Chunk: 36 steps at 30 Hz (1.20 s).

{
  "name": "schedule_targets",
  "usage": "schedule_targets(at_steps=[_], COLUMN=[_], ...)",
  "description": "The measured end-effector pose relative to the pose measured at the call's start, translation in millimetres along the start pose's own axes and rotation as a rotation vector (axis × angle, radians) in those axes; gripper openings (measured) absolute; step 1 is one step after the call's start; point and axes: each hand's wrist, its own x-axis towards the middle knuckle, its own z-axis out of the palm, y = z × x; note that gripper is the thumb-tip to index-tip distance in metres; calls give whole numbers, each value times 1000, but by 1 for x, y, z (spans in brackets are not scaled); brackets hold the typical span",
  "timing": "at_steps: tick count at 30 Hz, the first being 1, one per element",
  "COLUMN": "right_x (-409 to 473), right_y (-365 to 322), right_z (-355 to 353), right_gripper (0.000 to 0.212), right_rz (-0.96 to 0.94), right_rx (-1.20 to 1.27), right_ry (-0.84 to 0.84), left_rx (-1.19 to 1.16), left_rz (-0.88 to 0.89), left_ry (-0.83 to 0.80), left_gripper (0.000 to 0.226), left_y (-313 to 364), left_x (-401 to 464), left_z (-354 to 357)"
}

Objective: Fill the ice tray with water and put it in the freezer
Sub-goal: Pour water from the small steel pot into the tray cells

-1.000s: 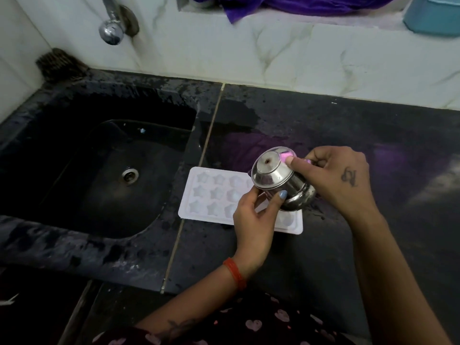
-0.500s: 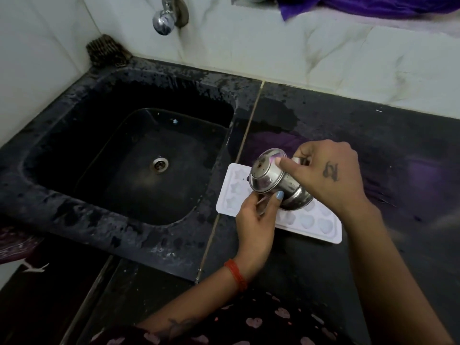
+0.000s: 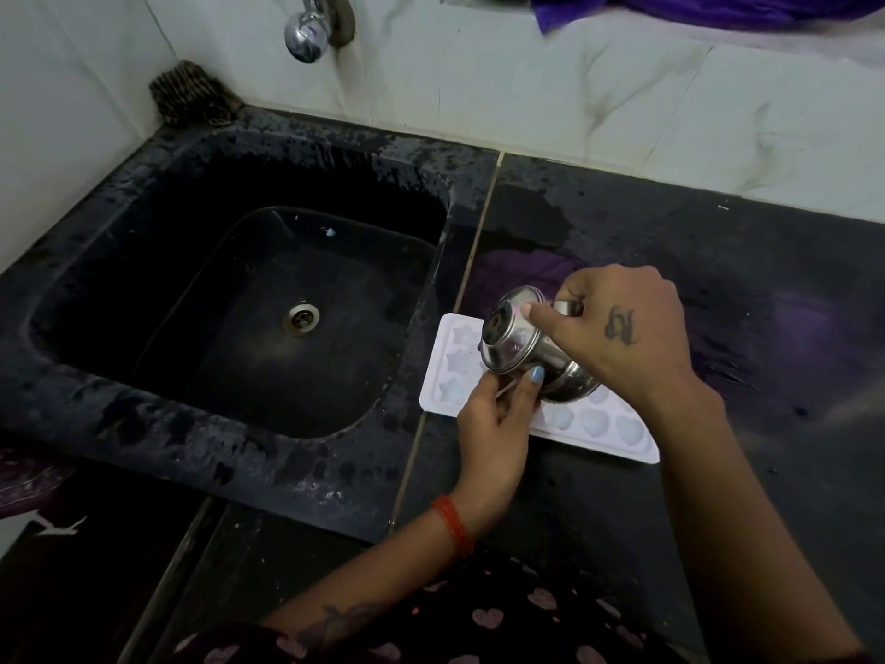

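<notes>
A white ice tray [image 3: 457,364] with star and heart moulds lies flat on the black counter, just right of the sink. A small steel pot [image 3: 515,340] is tipped on its side over the tray, its base facing left. My right hand [image 3: 618,328] grips the pot from the right, forefinger laid along its side. My left hand [image 3: 498,414] holds the pot from below, thumb up against its lower rim, and covers the tray's middle. No water stream is visible.
The black sink [image 3: 215,376] with its drain [image 3: 300,317] lies to the left, a chrome tap [image 3: 306,28] on the wall above it. A scrubber [image 3: 191,95] sits at the back left corner. The counter [image 3: 718,261] is wet; purple cloth [image 3: 694,7] hangs at the top.
The view has swung left, so sink and tap take more of the frame. Both hands keep the tipped pot over the tray, tilted much as before.
</notes>
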Motion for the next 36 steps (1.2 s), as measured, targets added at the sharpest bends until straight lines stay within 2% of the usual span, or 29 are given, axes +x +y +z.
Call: schedule_targets(at_steps=[7, 11, 13, 15, 19, 23, 32, 36], right_x=[-4, -8, -10, -13, -17, -19, -19, -19], right_y=[12, 22, 25, 27, 31, 29, 24, 22], right_z=[1, 2, 2, 1, -1, -4, -9, -8], right_gripper=[36, 34, 34, 35, 35, 34, 37, 37], right_rz=[74, 135, 152, 160, 164, 149, 115, 92], right_rx=[149, 254, 273, 280, 258, 186, 25, -6], right_ry=[-7, 25, 37, 48, 65, 57, 31, 34], left_rx=[51, 124, 142, 139, 107, 78, 36, 8], left_rz=[49, 96, 102, 89, 66, 33, -35, -63], left_ry=[18, 26, 21, -2, -47, -96, -137, -142], left_gripper=[24, 51, 57, 54, 27, 14, 30, 30], left_y=[2, 1, 0, 0, 1, -2, -7, -7], left_x=[-1, -1, -1, -2, -4, -6, -7, -7], left_z=[-1, 0, 1, 2, 4, 7, 10, 11])
